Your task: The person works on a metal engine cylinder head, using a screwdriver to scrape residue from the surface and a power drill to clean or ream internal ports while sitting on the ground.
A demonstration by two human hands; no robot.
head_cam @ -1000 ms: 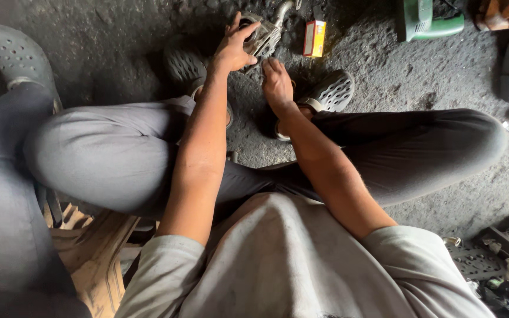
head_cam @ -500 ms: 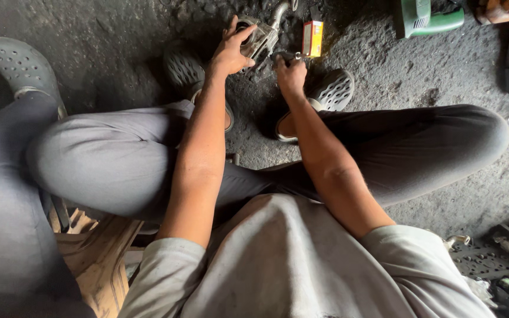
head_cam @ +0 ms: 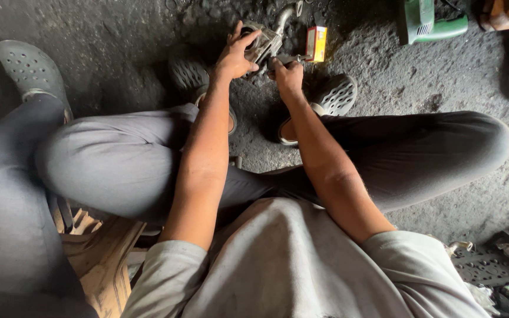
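I sit low with my knees spread over a dark, gritty floor. A grey metal engine part [head_cam: 266, 41] with a curved pipe rests on the floor between my feet. My left hand [head_cam: 235, 56] grips its near side, fingers curled over the top. Just to the right, my right hand [head_cam: 287, 73] is closed around a thin metal tool [head_cam: 293, 58] whose tip lies against the part. A small yellow and red box [head_cam: 316, 43] stands right beside the tool.
My grey perforated clogs [head_cam: 337, 94] flank the part. Another person's leg and grey clog [head_cam: 30, 70] are at the left. A green container [head_cam: 431, 20] sits at the top right, a wooden stool [head_cam: 98, 259] lies under me, and metal clutter [head_cam: 490, 265] lies at the bottom right.
My right hand moved up from beside the part and took hold of the tool at the part. My left hand stayed on the part.
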